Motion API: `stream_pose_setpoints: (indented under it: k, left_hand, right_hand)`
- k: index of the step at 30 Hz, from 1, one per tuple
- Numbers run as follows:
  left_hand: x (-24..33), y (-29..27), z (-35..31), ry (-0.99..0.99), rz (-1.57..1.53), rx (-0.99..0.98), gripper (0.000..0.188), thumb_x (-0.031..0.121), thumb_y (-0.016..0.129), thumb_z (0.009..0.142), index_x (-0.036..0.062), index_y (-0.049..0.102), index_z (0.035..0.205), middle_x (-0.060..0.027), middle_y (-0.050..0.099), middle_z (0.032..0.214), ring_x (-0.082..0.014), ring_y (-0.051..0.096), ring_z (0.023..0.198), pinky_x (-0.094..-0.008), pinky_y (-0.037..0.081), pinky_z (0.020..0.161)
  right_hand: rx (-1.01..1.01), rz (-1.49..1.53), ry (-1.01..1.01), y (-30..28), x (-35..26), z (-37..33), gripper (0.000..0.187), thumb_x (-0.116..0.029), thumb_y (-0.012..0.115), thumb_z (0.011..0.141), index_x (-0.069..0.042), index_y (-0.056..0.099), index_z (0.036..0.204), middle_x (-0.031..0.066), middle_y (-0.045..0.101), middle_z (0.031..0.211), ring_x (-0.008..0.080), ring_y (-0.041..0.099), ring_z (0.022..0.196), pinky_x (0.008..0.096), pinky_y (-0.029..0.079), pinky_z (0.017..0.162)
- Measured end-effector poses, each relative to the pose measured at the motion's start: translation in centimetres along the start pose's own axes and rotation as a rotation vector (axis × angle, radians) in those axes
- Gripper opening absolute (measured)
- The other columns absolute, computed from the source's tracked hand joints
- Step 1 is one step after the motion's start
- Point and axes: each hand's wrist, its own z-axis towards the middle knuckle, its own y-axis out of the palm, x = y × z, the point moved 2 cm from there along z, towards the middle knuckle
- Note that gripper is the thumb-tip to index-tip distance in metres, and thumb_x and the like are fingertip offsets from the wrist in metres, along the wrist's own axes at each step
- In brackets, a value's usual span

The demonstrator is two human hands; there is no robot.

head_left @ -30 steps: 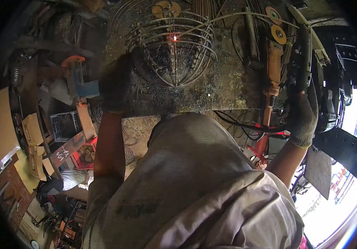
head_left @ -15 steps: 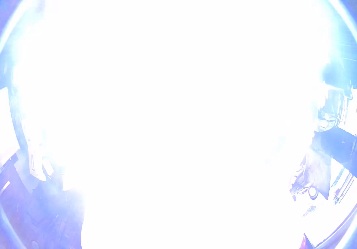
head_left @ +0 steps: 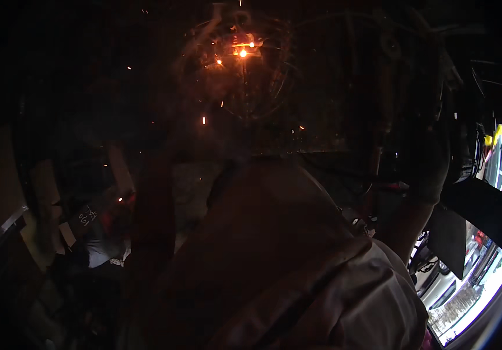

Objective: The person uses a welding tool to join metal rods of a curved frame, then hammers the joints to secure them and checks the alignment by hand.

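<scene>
wire cage [head_left: 245, 76] glowing w/ sparks, gloved right hand [head_left: 432, 169] raised

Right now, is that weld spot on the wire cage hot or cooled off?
Hot. An orange glow sits on the wire cage, with sparks scattered below. The rest of the frame is too dark to judge.

Workshop almost black; cluttered bench [head_left: 58, 221] dim at left; daylight through an opening [head_left: 473, 291] lower right.

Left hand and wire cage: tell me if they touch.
Cannot tell. The head view is nearly black: only the glowing weld spot on the wire cage shows; the left hand is lost in darkness.
</scene>
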Motion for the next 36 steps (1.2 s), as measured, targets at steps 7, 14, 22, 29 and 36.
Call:
stream_pose_setpoints:
  k: [7,14,22,29,36]
  left_hand:
    - [-0.6,0.5,0.3,0.045,-0.032,0.05,0.041,0.008,0.054,0.099,0.0081,0.06,0.14,-0.0116,0.065,0.135,-0.0274,0.062,0.124,-0.038,0.05,0.105]
    - [-0.1,0.0,0.5,0.039,-0.063,0.012,0.039,0.009,0.056,0.1,0.0099,0.061,0.138,-0.011,0.066,0.132,-0.028,0.063,0.121,-0.0387,0.051,0.104]
    - [-0.7,0.3,0.6,-0.033,0.106,-0.112,0.036,0.013,0.057,0.101,0.0114,0.062,0.136,-0.0104,0.068,0.129,-0.0281,0.065,0.117,-0.0379,0.053,0.1]
    - [-0.1,-0.2,0.4,-0.015,0.038,-0.055,0.036,0.013,0.057,0.101,0.0116,0.062,0.137,-0.0101,0.068,0.129,-0.0278,0.066,0.116,-0.0379,0.053,0.1]
    - [-0.1,-0.5,0.3,-0.017,0.029,-0.046,0.036,0.014,0.056,0.101,0.0118,0.061,0.138,-0.0098,0.067,0.129,-0.0275,0.066,0.116,-0.0379,0.053,0.099]
  right_hand:
    - [0.031,0.387,0.335,1.2,-0.5,-0.6,0.051,-0.018,0.056,0.101,-0.001,0.047,0.149,0.0062,0.066,0.115,0.0075,0.059,0.088,0.0238,0.049,0.072]
    - [0.053,0.451,0.403,1.7,-0.5,-0.3,0.054,-0.016,0.058,0.1,0.0,0.045,0.15,0.0057,0.066,0.11,0.0073,0.058,0.083,0.023,0.047,0.071]
    - [0.098,0.511,0.372,2.1,-0.1,-0.2,0.053,-0.02,0.06,0.1,0.003,0.048,0.146,0.0115,0.067,0.114,0.0153,0.067,0.093,0.0255,0.054,0.073]
    - [0.083,0.496,0.373,3.1,-0.7,-0.2,0.05,-0.018,0.059,0.101,0.004,0.049,0.145,0.0126,0.067,0.114,0.017,0.067,0.093,0.0273,0.055,0.074]
    - [0.082,0.469,0.348,3.2,-1.0,-0.2,0.048,-0.016,0.058,0.101,0.004,0.05,0.143,0.0137,0.067,0.114,0.0188,0.068,0.094,0.029,0.056,0.074]
